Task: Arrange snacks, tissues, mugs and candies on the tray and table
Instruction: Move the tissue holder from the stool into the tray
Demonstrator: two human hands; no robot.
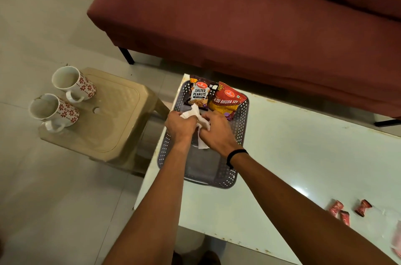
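Fingers of both my hands curl around a crumpled white tissue (196,118) over a grey perforated tray (237,134): my left hand (181,124) grips its left part from above, while my right hand (217,132) pinches the right part, a black band (235,156) on that wrist. From the head camera, the tray sits at the left end of a white glossy table (293,156), whose edges show rusty specks. The tissue lies in the tray's middle, bunched between the two hands, with one corner trailing below them toward the tray floor. At the tray's far end, just beyond my fingers, a packet of salted peanuts (199,94) leans beside a red and yellow packet of aloo bhujia sev (227,101); small purple wrappers (229,115) peek out near the right hand. Three red candies (347,210) lie on the table's near right part, well apart from the tray. Left of the table, a beige plastic stool (112,117) carries two white mugs (54,110) with red flower patterns, side by side at its left edge. A maroon sofa (238,15) fills the background, standing on pale floor tiles (43,15).
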